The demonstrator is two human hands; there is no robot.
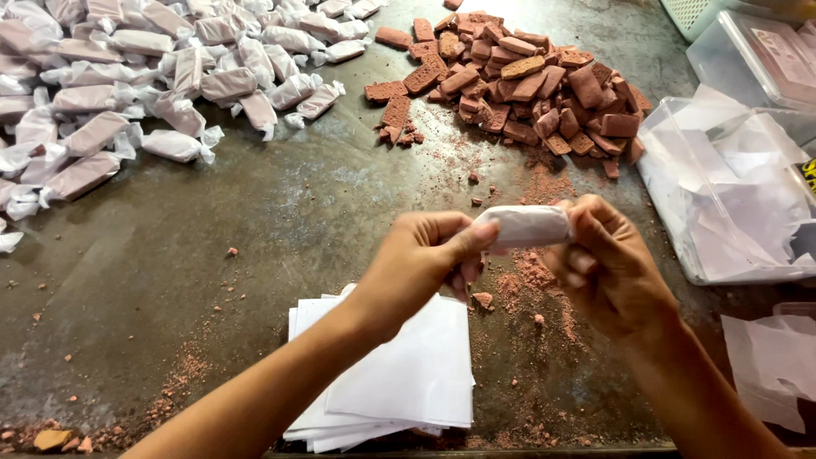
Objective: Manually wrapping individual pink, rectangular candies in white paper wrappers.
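A white paper-wrapped oblong sweet [525, 226] is pinched at both ends by the left hand [422, 260] and right hand [609, 270]; white paper sheets are held in the clear plastic tub [671, 183] at right.

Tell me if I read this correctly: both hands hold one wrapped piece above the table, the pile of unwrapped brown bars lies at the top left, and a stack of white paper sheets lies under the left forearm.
Not quite. The pile of unwrapped brown bars lies at the top right, as the head view shows; the top left holds the heap of wrapped pieces. The rest stands: the left hand and right hand hold one wrapped piece above the table, and the white paper sheets lie under the left forearm.
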